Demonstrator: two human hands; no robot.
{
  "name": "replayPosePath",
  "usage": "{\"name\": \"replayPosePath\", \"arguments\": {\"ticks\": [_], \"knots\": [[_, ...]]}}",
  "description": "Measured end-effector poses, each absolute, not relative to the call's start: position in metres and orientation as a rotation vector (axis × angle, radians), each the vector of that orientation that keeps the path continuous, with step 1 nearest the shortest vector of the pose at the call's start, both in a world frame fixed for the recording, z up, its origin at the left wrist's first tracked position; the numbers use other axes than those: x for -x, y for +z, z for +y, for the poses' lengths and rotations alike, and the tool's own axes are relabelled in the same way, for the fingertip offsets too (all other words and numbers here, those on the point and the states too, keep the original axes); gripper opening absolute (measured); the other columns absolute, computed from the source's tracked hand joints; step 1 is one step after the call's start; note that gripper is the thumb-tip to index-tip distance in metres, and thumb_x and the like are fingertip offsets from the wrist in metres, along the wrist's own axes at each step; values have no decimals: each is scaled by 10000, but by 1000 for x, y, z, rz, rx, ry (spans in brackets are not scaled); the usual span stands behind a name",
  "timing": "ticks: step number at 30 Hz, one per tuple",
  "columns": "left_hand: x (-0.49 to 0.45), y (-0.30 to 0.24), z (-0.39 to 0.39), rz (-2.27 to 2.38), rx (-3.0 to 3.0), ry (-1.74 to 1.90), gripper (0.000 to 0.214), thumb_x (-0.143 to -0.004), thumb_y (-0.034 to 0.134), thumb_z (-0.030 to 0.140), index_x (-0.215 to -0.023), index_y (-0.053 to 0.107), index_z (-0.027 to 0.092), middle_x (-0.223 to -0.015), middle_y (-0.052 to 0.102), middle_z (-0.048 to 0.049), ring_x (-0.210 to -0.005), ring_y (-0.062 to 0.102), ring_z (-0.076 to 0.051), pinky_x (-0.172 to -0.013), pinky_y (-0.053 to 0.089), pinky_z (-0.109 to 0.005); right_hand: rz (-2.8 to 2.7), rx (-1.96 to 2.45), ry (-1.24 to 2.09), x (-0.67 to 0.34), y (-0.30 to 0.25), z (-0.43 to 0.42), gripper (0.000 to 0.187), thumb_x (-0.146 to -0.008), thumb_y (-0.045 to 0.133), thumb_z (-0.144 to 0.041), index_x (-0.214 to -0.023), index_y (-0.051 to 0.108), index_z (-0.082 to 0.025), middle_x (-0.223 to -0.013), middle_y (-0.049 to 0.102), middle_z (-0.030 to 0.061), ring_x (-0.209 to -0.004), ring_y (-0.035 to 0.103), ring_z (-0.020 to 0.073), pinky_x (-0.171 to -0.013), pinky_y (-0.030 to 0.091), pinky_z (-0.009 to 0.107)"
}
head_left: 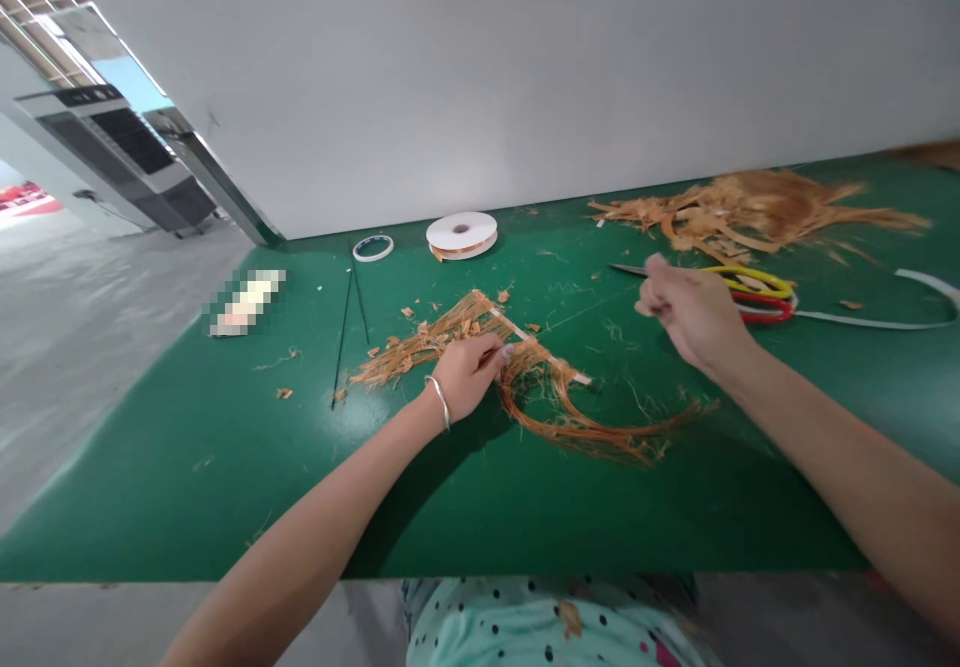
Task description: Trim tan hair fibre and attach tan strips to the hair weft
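Left grip (left hand [466, 375]) pinching fibre fringe [409, 352], worktop [225, 467] centre. Right hand [651, 292], 3 o'clock: pinched closed, likely on thin thread [592, 308]. White strip [517, 327] mostly fibred, tip bare; fibre pile [780, 207], 2 o'clock, unused.

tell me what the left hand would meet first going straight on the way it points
The left hand would likely meet the tan fibre strands at its fingertips first, with the pale strip just beyond; one view leaves the depth unclear.

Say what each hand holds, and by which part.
Left hand: brown fibres, beside the white strip. Right hand: apparently a thin thread; the grip point is unclear.
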State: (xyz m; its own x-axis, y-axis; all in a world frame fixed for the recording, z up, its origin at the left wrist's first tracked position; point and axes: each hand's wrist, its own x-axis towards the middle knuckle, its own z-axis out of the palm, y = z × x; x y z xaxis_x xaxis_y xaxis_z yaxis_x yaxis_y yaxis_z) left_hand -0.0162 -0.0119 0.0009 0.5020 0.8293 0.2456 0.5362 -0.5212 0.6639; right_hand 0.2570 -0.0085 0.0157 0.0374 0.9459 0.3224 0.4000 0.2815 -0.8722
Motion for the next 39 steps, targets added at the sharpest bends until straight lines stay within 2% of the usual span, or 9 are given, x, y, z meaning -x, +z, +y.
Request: {"name": "replayPosePath", "arguments": {"ticks": [4,9,16,20,24,29,32,36,39], "knots": [[15,1,-13,1091,-2220,748,303,-915,428,319,-668,529,175,-532,564,37,-501,500,-85,-562,380,-201,-1300,986,1060,-256,22,-9,607,-870,246,-668,-530,102,-187,-498,119,-30,-470,180,116,-518,417,309],[16,0,-12,1108,-2229,750,317,-919,420,321,-656,518,172,-541,558,35,-508,500,-84,-559,375,-200,-1272,958,1183,-259,31,-15,628,-841,316,-690,-513,122,-190,-494,113,-23,-469,167,116,-385,205,248],[16,3,-13,1114,-2230,755,333,-916,424,322,-631,508,172,-530,544,35,-494,477,-81,-545,368,-200,-2109,1510,200,-254,22,-16,470,-654,599,-687,-784,628,-236,-893,648,73,-932,517,279,-609,351,314],[15,4,-14,1099,-2223,754,331,-918,427,334,-644,522,173,-532,552,35,-491,477,-82,-555,379,-204,-1874,1684,234,-258,20,-12,645,-826,293,-707,-451,429,-201,-603,574,110,-818,547,276,-603,335,338],[16,2,-14,1097,-2213,735,321,-918,428,335,-660,530,174,-547,570,30,-504,495,-87,-558,383,-205,-1513,1361,834,-267,29,-11,625,-888,0,-628,-468,160,-193,-669,583,119,-739,571,208,-607,370,328],[17,0,-12,1108,-2197,745,314,-919,431,343,-675,532,173,-557,571,36,-515,505,-83,-563,380,-199,-1457,1248,1158,-267,38,-19,600,-867,104,-687,-516,144,-203,-440,232,-16,-429,257,110,-478,267,288],[17,1,-12,1115,-2194,768,317,-915,437,321,-647,514,170,-539,557,38,-505,487,-79,-558,373,-197,-1878,1444,842,-266,31,-17,614,-797,342,-726,-494,443,-202,-515,434,24,-512,371,132,-527,314,306],[16,3,-13,1131,-2206,775,333,-913,432,317,-623,500,169,-535,552,34,-491,467,-79,-541,365,-200,-2189,1648,86,-275,14,-5,540,-840,361,-607,-794,709,-197,-726,578,103,-791,514,261,-674,387,384],[16,2,-13,1131,-2228,746,332,-913,431,328,-630,505,172,-534,553,33,-492,469,-82,-536,364,-203,-1926,1719,166,-279,10,1,514,-865,341,-428,-1252,563,-172,-854,604,119,-826,551,268,-695,424,402]]}}
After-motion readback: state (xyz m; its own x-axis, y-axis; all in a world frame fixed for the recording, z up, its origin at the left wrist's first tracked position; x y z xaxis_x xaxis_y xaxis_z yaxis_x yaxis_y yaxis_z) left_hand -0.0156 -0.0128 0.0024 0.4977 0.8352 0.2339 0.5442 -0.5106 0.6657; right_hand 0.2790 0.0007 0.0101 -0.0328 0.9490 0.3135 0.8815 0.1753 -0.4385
